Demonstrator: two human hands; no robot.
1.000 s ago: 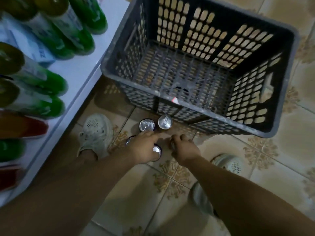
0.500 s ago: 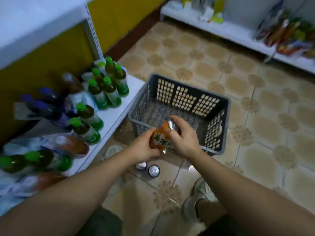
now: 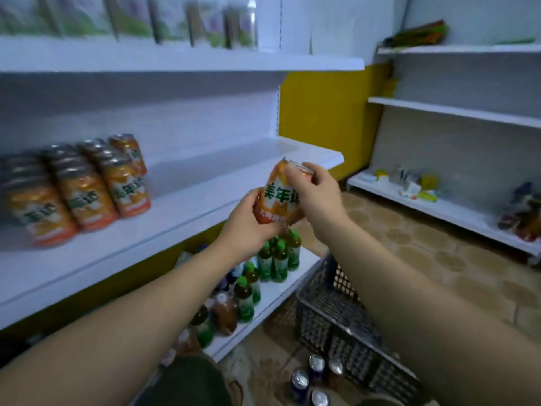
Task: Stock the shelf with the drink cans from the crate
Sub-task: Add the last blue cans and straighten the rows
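White-painted metal shelving (image 3: pixel 210 183) fills the left of the scene. Its middle board carries a blurred row of orange printed drink cans (image 3: pixel 87 189) at far left, with bare board to their right.

Dark grey lattice plastic crate (image 3: pixel 322 323) sits on the tiled floor at near right, beside the bottom board. The right forearm covers most of it, so its contents cannot be told.

Four silver-topped cans (image 3: pixel 316 363) stand on the floor just near of the crate.

Orange aluminium drink can with green lettering (image 3: pixel 278 197) is in the air, tilted, in front of the middle board's edge.
- Left hand (image 3: pixel 248 227) cups its base, fingers curled.
- Right hand (image 3: pixel 319 194) pinches its top rim.

Handling, judged: likely full, so some heft. Stiff, but the thin wall dents and the skin is smooth. Grip round the mid-body.
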